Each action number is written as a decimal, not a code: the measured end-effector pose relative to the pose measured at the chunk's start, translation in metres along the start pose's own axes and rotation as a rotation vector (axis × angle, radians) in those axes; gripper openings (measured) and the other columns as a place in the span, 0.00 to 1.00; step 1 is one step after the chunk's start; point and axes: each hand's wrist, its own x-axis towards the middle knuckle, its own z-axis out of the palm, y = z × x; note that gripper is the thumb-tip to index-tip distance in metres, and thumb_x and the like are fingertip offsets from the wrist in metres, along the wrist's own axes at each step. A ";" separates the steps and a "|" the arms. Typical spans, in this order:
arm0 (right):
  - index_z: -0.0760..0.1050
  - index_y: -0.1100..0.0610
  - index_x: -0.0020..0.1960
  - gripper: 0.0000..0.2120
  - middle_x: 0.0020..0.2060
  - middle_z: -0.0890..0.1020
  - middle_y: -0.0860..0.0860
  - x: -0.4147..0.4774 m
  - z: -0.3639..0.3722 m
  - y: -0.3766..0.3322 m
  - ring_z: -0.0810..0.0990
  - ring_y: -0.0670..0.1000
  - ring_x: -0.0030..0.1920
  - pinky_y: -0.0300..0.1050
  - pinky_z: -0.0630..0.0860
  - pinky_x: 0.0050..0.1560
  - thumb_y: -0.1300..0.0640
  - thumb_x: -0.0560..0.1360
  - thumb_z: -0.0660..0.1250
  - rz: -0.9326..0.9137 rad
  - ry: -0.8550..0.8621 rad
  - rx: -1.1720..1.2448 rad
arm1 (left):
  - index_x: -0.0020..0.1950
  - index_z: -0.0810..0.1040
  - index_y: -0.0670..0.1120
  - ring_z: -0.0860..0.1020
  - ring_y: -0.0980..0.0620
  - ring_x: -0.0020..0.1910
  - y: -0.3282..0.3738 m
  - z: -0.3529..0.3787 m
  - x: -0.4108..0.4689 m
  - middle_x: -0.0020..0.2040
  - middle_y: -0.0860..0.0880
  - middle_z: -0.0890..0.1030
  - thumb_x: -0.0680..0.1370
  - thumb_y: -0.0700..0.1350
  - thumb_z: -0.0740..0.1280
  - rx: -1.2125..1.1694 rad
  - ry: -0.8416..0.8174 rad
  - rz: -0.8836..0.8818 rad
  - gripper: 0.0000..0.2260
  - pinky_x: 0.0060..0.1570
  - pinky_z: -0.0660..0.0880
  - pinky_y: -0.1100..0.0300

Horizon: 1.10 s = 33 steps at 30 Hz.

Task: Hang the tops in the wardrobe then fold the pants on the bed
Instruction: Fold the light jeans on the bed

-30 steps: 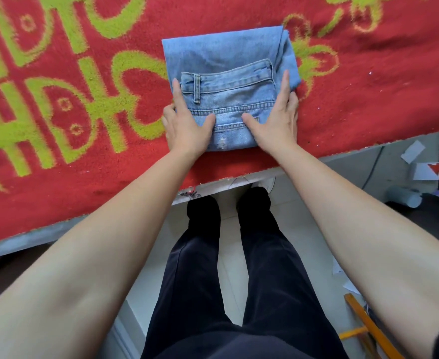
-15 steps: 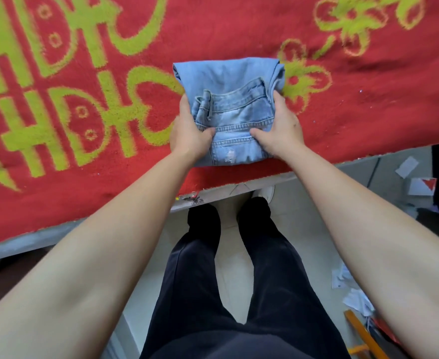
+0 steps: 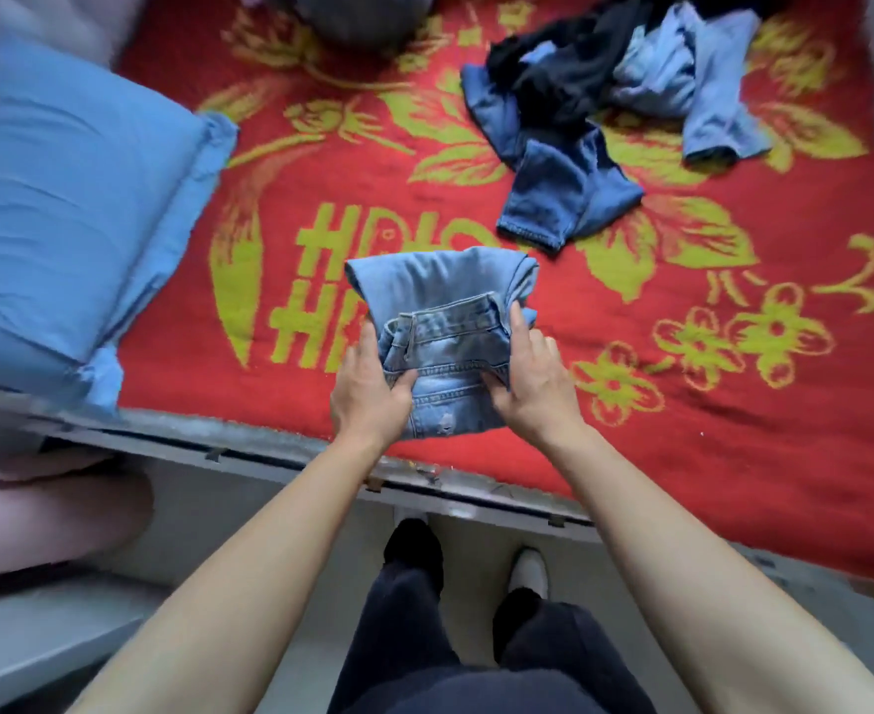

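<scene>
Hands (image 3: 370, 399) (image 3: 530, 391) gripping folded jeans (image 3: 440, 286), red floral blanket (image 3: 734, 404), blue pillow (image 3: 64, 198)

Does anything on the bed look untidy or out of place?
Yes. A pile of pants lies crumpled and tangled at the far right of the bed, not yet folded. The jeans in the left hand and right hand look folded.
</scene>
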 end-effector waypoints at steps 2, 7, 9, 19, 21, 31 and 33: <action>0.47 0.59 0.81 0.45 0.55 0.72 0.58 -0.009 -0.016 -0.037 0.70 0.61 0.56 0.60 0.75 0.50 0.55 0.73 0.70 -0.145 -0.008 -0.011 | 0.80 0.55 0.47 0.68 0.41 0.71 -0.010 -0.038 -0.032 0.74 0.42 0.67 0.76 0.51 0.71 -0.072 0.124 -0.076 0.38 0.66 0.67 0.49; 0.44 0.54 0.82 0.44 0.64 0.70 0.58 -0.042 -0.036 -0.147 0.76 0.64 0.57 0.57 0.74 0.48 0.51 0.76 0.67 -0.458 -0.056 0.014 | 0.79 0.59 0.45 0.69 0.41 0.70 -0.051 -0.137 -0.110 0.72 0.41 0.70 0.74 0.50 0.73 -0.169 0.424 -0.248 0.37 0.66 0.66 0.50; 0.41 0.51 0.82 0.43 0.69 0.67 0.57 -0.062 -0.041 -0.200 0.77 0.65 0.56 0.55 0.74 0.46 0.50 0.78 0.66 -0.546 -0.076 0.031 | 0.78 0.59 0.42 0.67 0.42 0.72 -0.072 -0.180 -0.142 0.73 0.41 0.69 0.74 0.48 0.74 -0.169 0.547 -0.273 0.38 0.69 0.63 0.53; 0.44 0.55 0.82 0.43 0.57 0.72 0.58 -0.244 -0.036 -0.479 0.77 0.63 0.41 0.48 0.63 0.33 0.48 0.78 0.67 -1.080 0.080 0.115 | 0.77 0.61 0.46 0.74 0.44 0.61 -0.215 -0.395 -0.347 0.61 0.44 0.75 0.75 0.51 0.73 -0.092 1.158 -0.268 0.35 0.56 0.73 0.50; 0.47 0.57 0.82 0.43 0.56 0.73 0.59 -0.298 -0.025 -0.535 0.77 0.63 0.38 0.47 0.61 0.32 0.50 0.76 0.69 -1.164 0.099 0.144 | 0.77 0.63 0.44 0.74 0.44 0.61 -0.253 -0.433 -0.403 0.60 0.43 0.75 0.75 0.50 0.73 -0.067 1.273 -0.267 0.34 0.55 0.74 0.50; 0.46 0.56 0.81 0.44 0.54 0.73 0.55 -0.524 0.009 -0.780 0.77 0.60 0.39 0.49 0.71 0.29 0.47 0.77 0.69 -1.558 0.207 0.332 | 0.76 0.64 0.42 0.74 0.40 0.62 -0.404 -0.614 -0.628 0.62 0.41 0.75 0.75 0.49 0.73 0.117 1.624 -0.387 0.33 0.54 0.74 0.47; 0.45 0.57 0.82 0.43 0.54 0.71 0.54 -0.546 0.001 -0.824 0.77 0.60 0.42 0.52 0.76 0.32 0.46 0.78 0.67 -1.606 0.245 0.371 | 0.76 0.64 0.42 0.73 0.39 0.62 -0.415 -0.654 -0.650 0.62 0.41 0.74 0.75 0.49 0.73 0.148 1.669 -0.396 0.33 0.53 0.74 0.46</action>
